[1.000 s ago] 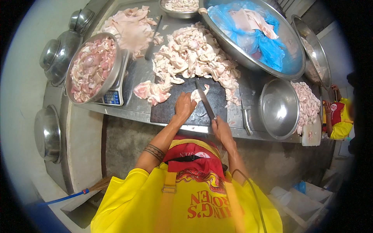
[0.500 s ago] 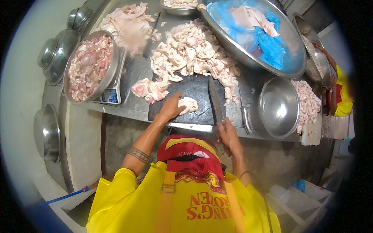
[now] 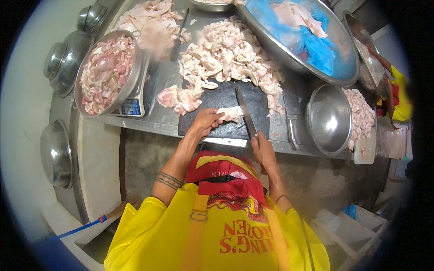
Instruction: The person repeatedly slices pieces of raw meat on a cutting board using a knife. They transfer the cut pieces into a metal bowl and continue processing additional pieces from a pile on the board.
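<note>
A small pale piece of raw meat [image 3: 232,114] lies across the dark cutting board [image 3: 212,129]. My left hand [image 3: 208,121] is closed on its left end. In my right hand [image 3: 262,149] is the handle of a long knife [image 3: 244,108]. Its blade points away from me and touches or nearly touches the right end of the piece. Behind the board rises a large heap of pale meat pieces [image 3: 226,49], spilling down its right side. A pinker clump of meat [image 3: 180,100] sits by the board's left edge.
A full bowl of meat [image 3: 106,74] stands on a scale [image 3: 133,106] at left. Second knives lie on the steel table: one [image 3: 180,36] far left, one [image 3: 292,131] right. An empty steel bowl [image 3: 330,119] and a large basin [image 3: 348,77] flank the right. A co-worker [image 3: 400,92] stands far right.
My left hand has pulled the meat piece slightly right and now grips its end. The knife blade has tilted left and moved from beside the piece to its right end.
</note>
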### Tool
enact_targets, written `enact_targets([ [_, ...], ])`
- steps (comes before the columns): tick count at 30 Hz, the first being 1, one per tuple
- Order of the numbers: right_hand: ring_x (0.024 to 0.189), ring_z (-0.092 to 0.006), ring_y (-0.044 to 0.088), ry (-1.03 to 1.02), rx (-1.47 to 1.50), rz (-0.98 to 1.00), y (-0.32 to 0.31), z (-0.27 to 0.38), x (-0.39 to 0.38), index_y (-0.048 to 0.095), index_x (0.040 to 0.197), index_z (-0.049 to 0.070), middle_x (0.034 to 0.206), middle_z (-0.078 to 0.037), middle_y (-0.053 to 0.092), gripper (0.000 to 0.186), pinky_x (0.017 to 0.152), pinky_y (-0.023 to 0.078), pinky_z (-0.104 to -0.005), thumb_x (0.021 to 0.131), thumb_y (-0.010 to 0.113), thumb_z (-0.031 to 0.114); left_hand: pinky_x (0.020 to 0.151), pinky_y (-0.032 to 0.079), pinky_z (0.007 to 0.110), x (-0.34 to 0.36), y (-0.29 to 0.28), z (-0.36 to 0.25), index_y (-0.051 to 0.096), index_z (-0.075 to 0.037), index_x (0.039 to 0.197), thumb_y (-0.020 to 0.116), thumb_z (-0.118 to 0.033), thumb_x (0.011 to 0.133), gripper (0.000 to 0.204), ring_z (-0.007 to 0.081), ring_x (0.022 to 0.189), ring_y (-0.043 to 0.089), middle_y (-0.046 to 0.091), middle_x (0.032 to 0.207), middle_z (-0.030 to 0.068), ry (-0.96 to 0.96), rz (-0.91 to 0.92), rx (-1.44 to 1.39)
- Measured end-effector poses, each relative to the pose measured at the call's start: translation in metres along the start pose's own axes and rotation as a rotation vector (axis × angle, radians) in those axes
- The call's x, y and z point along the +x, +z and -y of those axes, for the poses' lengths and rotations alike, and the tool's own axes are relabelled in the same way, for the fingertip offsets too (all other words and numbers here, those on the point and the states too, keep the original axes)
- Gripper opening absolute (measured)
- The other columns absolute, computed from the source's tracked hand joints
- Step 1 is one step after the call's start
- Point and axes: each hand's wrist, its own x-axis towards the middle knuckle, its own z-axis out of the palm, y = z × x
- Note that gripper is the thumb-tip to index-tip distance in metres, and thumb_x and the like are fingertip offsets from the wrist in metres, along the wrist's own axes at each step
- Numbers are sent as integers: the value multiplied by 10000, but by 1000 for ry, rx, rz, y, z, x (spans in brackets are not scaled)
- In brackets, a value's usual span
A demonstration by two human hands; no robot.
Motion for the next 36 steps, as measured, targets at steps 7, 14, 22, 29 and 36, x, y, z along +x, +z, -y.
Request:
enact_targets([
  [7,572,-288,667,220,321,-17,-30,-7,-8,484,1406,-9,760,-194,668,490,550,520,-424,1019,526,288,449,375,167,-3,48,-48,561,50,1135,671,-55,977,219,45,655,531,659,964,127,-66,288,-319],
  [14,507,-222,637,272,432,-109,-52,-6,-23,483,1394,-11,688,-149,636,460,480,505,-370,1031,515,269,495,434,185,10,75,-47,633,0,1118,693,-113,971,195,47,644,590,693,878,49,154,280,95],
  [22,823,-545,657,25,-85,-75,-17,30,-19,534,1316,60,820,-338,672,375,768,504,-631,1024,478,288,712,559,472,19,32,25,642,51,1056,753,-239,838,379,414,770,696,717,898,206,672,-457,1166],
  [29,822,-562,651,39,-213,127,-5,45,-42,468,1128,20,830,-351,668,204,749,478,-670,1022,433,191,694,561,542,26,69,28,615,83,968,704,-173,839,300,482,793,692,678,857,314,533,-524,1239],
  [36,858,-560,652,-58,-163,153,1,48,-2,470,1099,-32,873,-353,673,206,775,491,-637,1007,434,148,647,529,555,19,66,35,598,97,943,672,-118,858,242,518,735,666,633,717,344,578,-388,1041],
])
